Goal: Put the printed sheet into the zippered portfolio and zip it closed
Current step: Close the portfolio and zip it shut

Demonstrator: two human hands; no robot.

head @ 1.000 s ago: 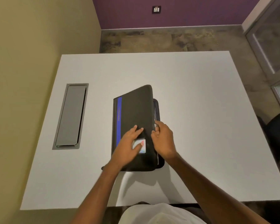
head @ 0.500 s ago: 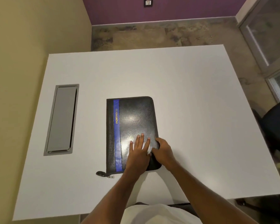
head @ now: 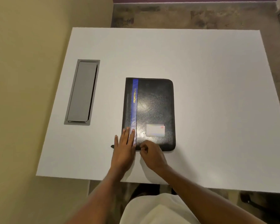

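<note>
Portfolio (head: 153, 107): black, leather-look, blue stripe (head: 135, 101) by the left spine; closed and flat at mid-table, near edge close to the person.
Printed sheet: not in view; probably inside already, judging by the shut cover.
Handling: likely stiff-boarded and fairly light, with a slick grained cover; apt to slide on the smooth top unless pinned.
Left hand (head: 124, 147): flat on the near-left corner, fingers (head: 131, 135) straight and together over spine and stripe, pressing down.
Right hand (head: 152, 155): at the near edge, fingers curled; pinching anything or not, cannot tell.
Zipper pull (head: 112, 146): dark tab poking out at the near-left corner, just left of the flat hand; best place to take hold for zipping.
Table (head: 208, 78): white; grey cable hatch (head: 82, 92) well apart to the left.
</note>
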